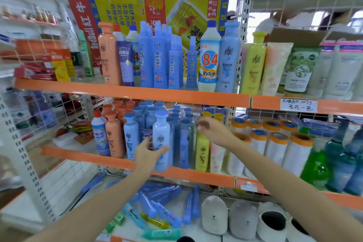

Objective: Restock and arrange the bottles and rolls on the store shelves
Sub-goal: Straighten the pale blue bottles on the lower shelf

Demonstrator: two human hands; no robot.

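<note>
My left hand (147, 151) grips a light blue shampoo bottle (161, 135) at the front edge of the middle shelf (196, 177), holding it upright in front of the other blue bottles (176, 124). My right hand (212, 130) hovers further right, above a yellow bottle (202, 152), fingers loosely curled with nothing visible in them. Orange bottles (115, 135) stand to the left. White rolls with orange rims (275, 145) fill the middle shelf to the right.
The upper shelf (137, 93) carries tall blue bottles, an "84" disinfectant bottle (209, 59) and tubes. Below lie loose blue tubes (163, 206) and grey plush slippers (243, 218). Green and blue bottles (337, 165) stand far right. A person stands behind the shelving.
</note>
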